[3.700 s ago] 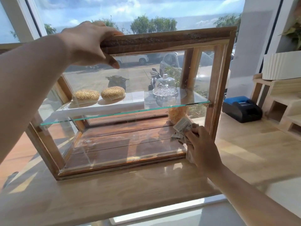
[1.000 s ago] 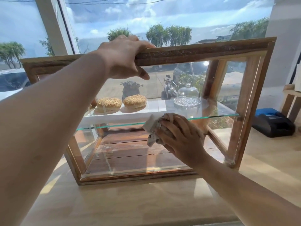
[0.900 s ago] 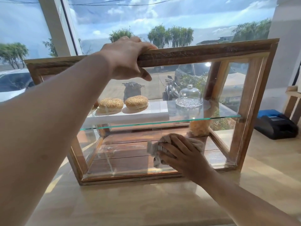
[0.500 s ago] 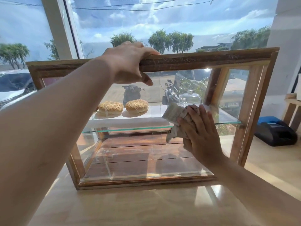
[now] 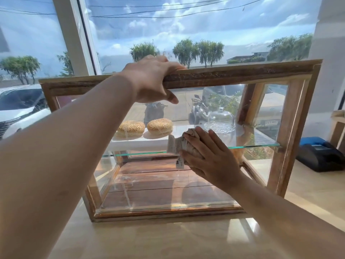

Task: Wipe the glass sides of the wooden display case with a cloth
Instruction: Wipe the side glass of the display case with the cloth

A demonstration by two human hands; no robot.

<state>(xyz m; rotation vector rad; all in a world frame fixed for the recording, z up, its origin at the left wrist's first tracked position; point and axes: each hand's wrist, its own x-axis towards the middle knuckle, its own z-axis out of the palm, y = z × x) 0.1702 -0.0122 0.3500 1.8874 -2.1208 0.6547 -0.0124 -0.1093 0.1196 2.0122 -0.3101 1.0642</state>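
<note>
A wooden display case (image 5: 242,75) with glass sides stands on a pale counter (image 5: 168,238). My left hand (image 5: 153,81) grips its top front rail near the middle. My right hand (image 5: 209,156) presses a crumpled grey-white cloth (image 5: 177,144) flat against the front glass pane, at the height of the inner glass shelf (image 5: 261,143). Behind the glass, two seeded buns (image 5: 145,127) lie on a white board, and a clear glass dome (image 5: 221,118) stands to their right.
A black and blue device (image 5: 321,154) sits on the counter right of the case. Wooden shelving (image 5: 338,126) is at the far right edge. Behind the case is a large window (image 5: 168,34) with a white frame post at the upper left.
Over the last second my right hand swept the cloth down the front glass, up toward the right, and now back left to the shelf's height. My left hand stays on the top rail.
</note>
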